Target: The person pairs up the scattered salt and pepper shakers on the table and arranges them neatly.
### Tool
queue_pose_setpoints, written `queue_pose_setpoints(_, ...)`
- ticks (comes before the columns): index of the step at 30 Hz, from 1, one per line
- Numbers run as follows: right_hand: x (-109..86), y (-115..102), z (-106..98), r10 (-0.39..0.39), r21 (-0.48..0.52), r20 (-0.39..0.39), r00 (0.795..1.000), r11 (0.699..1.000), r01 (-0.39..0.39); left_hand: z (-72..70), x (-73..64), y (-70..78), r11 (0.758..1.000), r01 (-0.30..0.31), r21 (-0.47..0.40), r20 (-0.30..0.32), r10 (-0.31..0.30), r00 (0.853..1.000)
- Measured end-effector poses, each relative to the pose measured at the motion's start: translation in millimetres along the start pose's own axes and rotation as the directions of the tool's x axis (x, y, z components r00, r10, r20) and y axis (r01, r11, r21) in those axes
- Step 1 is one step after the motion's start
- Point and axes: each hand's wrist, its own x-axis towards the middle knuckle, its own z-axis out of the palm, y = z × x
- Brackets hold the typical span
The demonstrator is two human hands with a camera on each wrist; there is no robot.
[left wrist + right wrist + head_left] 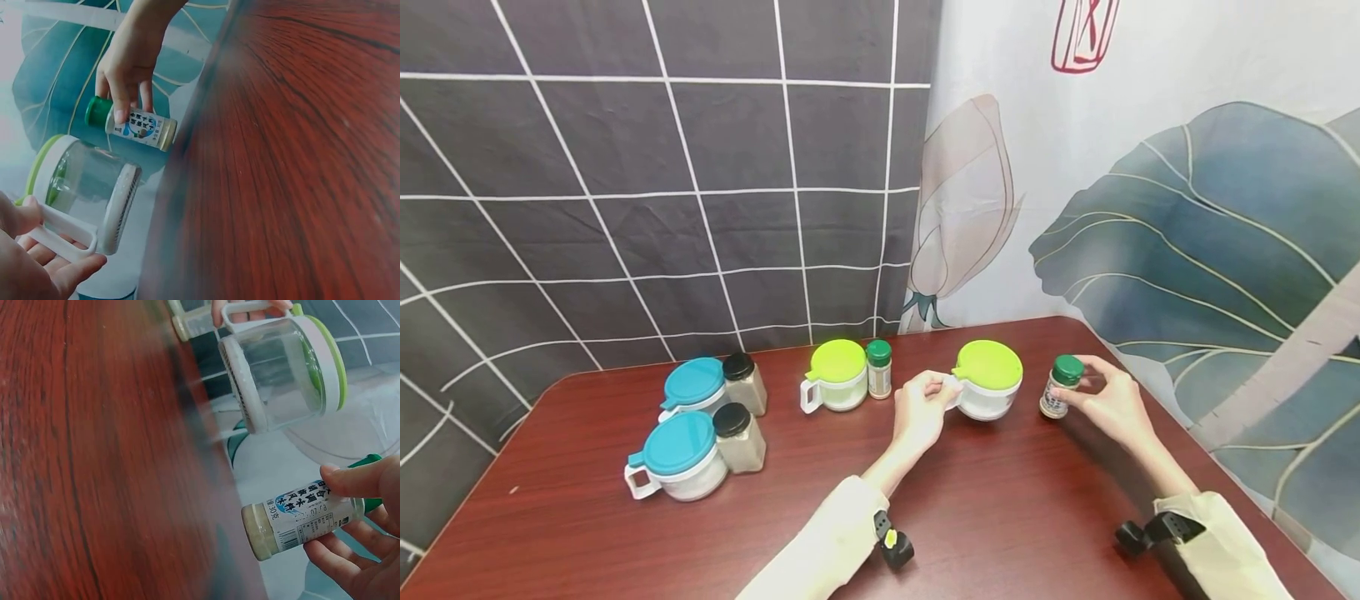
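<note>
My left hand [920, 410] grips the white handle of a clear seasoning jar [988, 398] with a lime-green lid, near the table's back right. In the left wrist view the thumb and fingers wrap this handle [65, 234]. To its right, my right hand [1112, 404] pinches a small spice shaker bottle [1055, 402] with a green cap between thumb and fingers. The right wrist view shows the bottle's printed label [309, 512] and pale powder at its base. Jar and bottle are upright and apart; whether their bases touch the table is hard to tell.
Another green-lidded jar [841, 379] stands beside a second green-capped shaker [878, 371] at the back middle. On the left are two blue-lidded jars [681, 450] next to two black-capped square bottles [741, 442]. A grey grid curtain [730, 167] hangs behind the dark red table [820, 467].
</note>
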Motion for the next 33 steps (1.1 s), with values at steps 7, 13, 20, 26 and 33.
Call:
queue_pose_setpoints(7, -1.7, -8.4, 7.3, -0.02, 0.012, 0.023, 1.0, 1.0, 0.02, -12.0, -2.6, -4.5, 0.999, 0.008, -0.041, 0.023, -0.007, 1.0)
queue_pose_setpoints(13, -2.2, -13.2, 12.6, -0.025, 0.02, 0.033, 0.999, 0.999, 0.024, -19.5, -4.7, -8.9, 0.999, 0.017, -0.032, 0.018, -0.017, 1.0)
queue_pose_setpoints(20, -2.3, -20.0, 16.3, -0.05, 0.046, 0.058, 0.997, 0.998, 0.048, -27.3, -8.6, -10.9, 0.999, 0.028, -0.02, 0.011, -0.028, 1.0)
queue_pose_setpoints(26, -4.1, -26.5, 19.1, -0.061, 0.045, 0.068, 0.996, 0.997, 0.058, -32.5, -12.3, -10.6, 0.999, 0.041, -0.024, 0.009, -0.041, 0.999)
queue_pose_setpoints(33, -2.4, -34.4, 24.2, -0.097, 0.063, 0.079, 0.992, 0.994, 0.092, -43.5, -17.4, -11.1, 0.999, 0.03, -0.011, 0.004, -0.03, 1.0)
